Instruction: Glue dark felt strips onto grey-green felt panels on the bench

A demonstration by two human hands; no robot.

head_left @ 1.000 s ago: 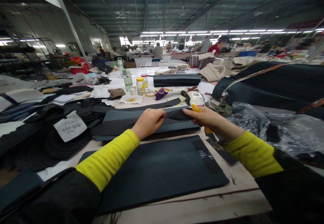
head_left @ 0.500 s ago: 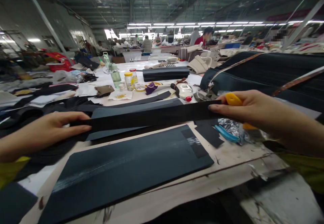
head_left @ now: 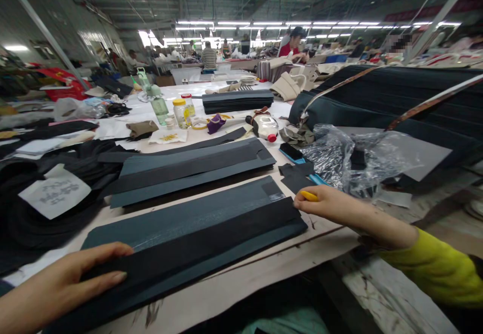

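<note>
A long black fabric strip point(head_left: 211, 241) lies lengthwise over a dark blue-green panel point(head_left: 211, 211) at the table's front edge. Shiny wet-looking streaks show on the panel just above the strip. My left hand point(head_left: 71, 283) grips the strip's left end between thumb and fingers. At the other end, my right hand point(head_left: 335, 207) pinches the strip's corner. That hand also keeps a small yellow tool point(head_left: 309, 196) in its palm; most of it is hidden. Behind lies a stack of similar panels point(head_left: 241, 150) with another dark strip on top.
Dark scraps point(head_left: 296, 175), a blue-handled brush point(head_left: 290, 153) and crumpled clear plastic point(head_left: 332, 148) lie to the right. Farther back are a white bottle with a red cap point(head_left: 265, 127), jars point(head_left: 181, 113) and a large strapped dark bundle point(head_left: 339, 102). Black cloth point(head_left: 75, 213) is heaped at left.
Both hands have lowered the black strip from above the table onto the front panel. The yellow tool stays in my right hand. The view has shifted slightly.
</note>
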